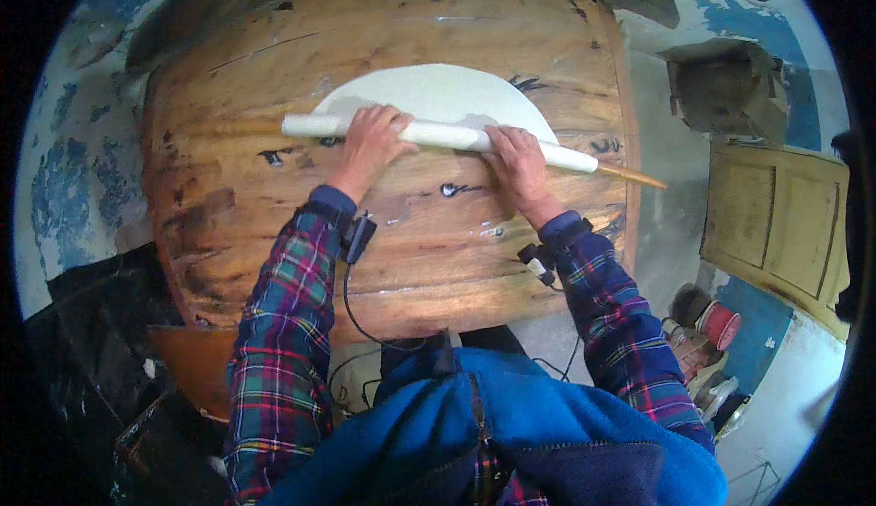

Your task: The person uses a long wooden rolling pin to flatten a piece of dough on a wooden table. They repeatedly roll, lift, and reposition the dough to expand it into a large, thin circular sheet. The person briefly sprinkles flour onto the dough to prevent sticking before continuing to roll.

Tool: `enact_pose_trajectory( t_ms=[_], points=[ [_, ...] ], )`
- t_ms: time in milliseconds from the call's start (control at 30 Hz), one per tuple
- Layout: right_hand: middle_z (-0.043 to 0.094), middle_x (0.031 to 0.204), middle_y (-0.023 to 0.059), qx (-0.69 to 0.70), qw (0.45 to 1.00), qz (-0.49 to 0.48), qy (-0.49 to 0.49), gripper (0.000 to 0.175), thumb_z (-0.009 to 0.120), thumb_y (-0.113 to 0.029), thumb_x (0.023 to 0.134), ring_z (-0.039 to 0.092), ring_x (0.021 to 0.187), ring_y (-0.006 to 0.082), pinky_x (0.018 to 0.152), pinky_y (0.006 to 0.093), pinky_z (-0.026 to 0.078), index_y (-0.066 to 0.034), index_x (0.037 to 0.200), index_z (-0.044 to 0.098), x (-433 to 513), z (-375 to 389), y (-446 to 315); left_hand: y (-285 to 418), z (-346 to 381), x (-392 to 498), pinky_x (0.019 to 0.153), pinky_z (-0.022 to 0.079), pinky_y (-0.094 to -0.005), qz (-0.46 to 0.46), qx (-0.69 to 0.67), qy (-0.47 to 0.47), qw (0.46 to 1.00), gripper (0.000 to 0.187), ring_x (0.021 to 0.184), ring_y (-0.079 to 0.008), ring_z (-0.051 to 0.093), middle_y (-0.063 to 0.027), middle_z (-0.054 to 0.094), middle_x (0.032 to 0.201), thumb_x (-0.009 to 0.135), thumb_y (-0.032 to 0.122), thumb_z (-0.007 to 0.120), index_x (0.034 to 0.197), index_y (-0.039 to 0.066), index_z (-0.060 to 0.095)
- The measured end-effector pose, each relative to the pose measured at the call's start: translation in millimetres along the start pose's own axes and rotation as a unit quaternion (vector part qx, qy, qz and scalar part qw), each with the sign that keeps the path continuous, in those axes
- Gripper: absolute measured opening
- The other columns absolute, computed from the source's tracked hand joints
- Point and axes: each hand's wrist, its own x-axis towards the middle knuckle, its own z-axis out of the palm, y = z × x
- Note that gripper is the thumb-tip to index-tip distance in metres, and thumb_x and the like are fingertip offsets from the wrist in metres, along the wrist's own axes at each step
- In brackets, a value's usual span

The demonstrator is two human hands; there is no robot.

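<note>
A long thin wooden rolling pin (636,177) lies across the table, tilted so that its right end is closer to me. Around its middle is wrapped a pale sheet of dough (438,92), whose unrolled part spreads flat beyond the pin in a half-round shape. Bare wood sticks out at both ends; the left end looks blurred. My left hand (373,140) grips the dough-covered roll left of its middle, fingers over the top. Further right, my right hand (514,160) holds the same roll in a like way. The palms hide parts of it.
Beneath is a wooden table (424,232) with dark knots and cracks. Cables (352,301) hang from devices on both wrists. A cardboard box (729,88) and a yellowish panelled cabinet (773,212) stand at right. A red spool (718,324) sits lower right.
</note>
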Motion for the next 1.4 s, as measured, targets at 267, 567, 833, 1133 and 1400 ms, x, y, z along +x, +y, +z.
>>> enact_pose_trajectory(
  t_ms=[267, 567, 833, 1133, 1400],
  points=[
    [0.041, 0.158, 0.0176, -0.045, 0.991, 0.043, -0.118, 0.072, 0.063, -0.039, 0.095, 0.035, 0.149, 0.0347, 0.121, 0.0553, 0.024, -0.0024, 0.153, 0.039, -40, -9, -66, 96, -34, -75, 0.123, 0.018, -0.0582, -0.173, 0.067, -0.072, 0.980, 0.080, 0.152, -0.0343, 0.028, -0.0137, 0.034, 0.162, 0.089, 0.042, 0.068, 0.155, 0.008, 0.039],
    [0.033, 0.163, 0.0178, -0.199, 0.969, 0.075, -0.128, 0.075, 0.049, -0.053, 0.100, 0.031, 0.151, 0.0350, 0.121, 0.0586, 0.021, -0.0047, 0.156, 0.035, 11, -31, 9, 6, -50, -65, 0.123, 0.015, -0.0600, -0.159, 0.192, -0.049, 0.967, 0.064, 0.153, -0.0335, 0.026, -0.0140, 0.032, 0.164, 0.100, 0.043, 0.054, 0.156, 0.014, 0.041],
    [0.029, 0.165, 0.0174, -0.170, 0.976, 0.102, -0.090, 0.080, 0.051, -0.052, 0.099, 0.027, 0.153, 0.0333, 0.123, 0.0576, 0.015, -0.0034, 0.158, 0.030, -36, -34, -19, 64, -72, -74, 0.124, 0.011, -0.0586, -0.258, 0.167, -0.118, 0.944, 0.072, 0.154, -0.0342, 0.021, -0.0106, 0.032, 0.165, 0.094, 0.042, 0.063, 0.155, 0.010, 0.042],
    [0.039, 0.159, 0.0165, -0.117, 0.987, 0.100, -0.041, 0.065, 0.046, -0.047, 0.103, 0.032, 0.150, 0.0347, 0.118, 0.0610, 0.024, -0.0051, 0.152, 0.042, 97, 22, -46, 42, 5, 54, 0.121, 0.018, -0.0628, -0.111, 0.191, -0.022, 0.975, 0.060, 0.151, -0.0352, 0.030, -0.0131, 0.037, 0.162, 0.103, 0.041, 0.049, 0.153, 0.007, 0.044],
    [0.038, 0.160, 0.0174, -0.108, 0.991, 0.048, -0.068, 0.072, 0.057, -0.046, 0.097, 0.031, 0.150, 0.0360, 0.121, 0.0599, 0.019, -0.0046, 0.154, 0.039, 7, -12, -24, 72, -26, -26, 0.125, 0.013, -0.0562, -0.161, 0.081, -0.150, 0.972, 0.087, 0.155, -0.0297, 0.024, -0.0133, 0.030, 0.166, 0.084, 0.043, 0.071, 0.155, 0.005, 0.039]
  ],
)
